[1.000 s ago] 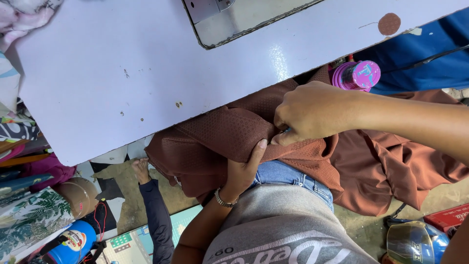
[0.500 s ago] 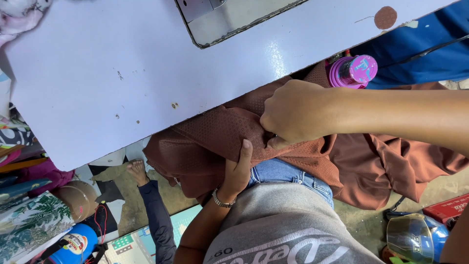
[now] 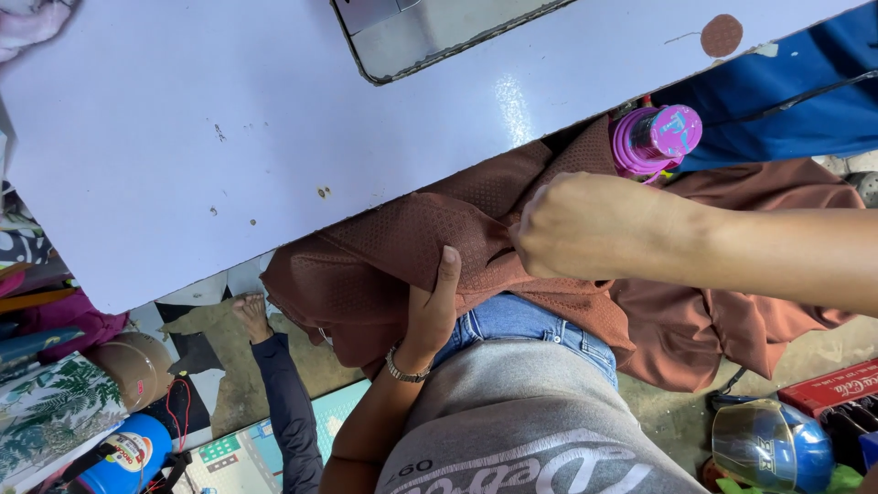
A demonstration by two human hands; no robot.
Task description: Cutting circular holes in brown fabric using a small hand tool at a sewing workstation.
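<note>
A brown mesh cloth lies bunched on my lap, partly under the edge of the white table. My right hand is closed on a fold of this cloth near its middle. My left hand comes up from below, its fingers gripping the cloth from underneath; it wears a thin bracelet at the wrist. A smoother brown fabric hangs to the right under my forearm. A pink and purple thread cone sits just past the table edge, above my right hand.
A metal plate is set in the table at the top. A blue cloth lies at the upper right. Below are my bare foot, a blue can, a brown cap and a shiny helmet.
My right hand has moved left along the cloth, pulling the fold with it. My left hand has shifted up and tightened under the fabric.
</note>
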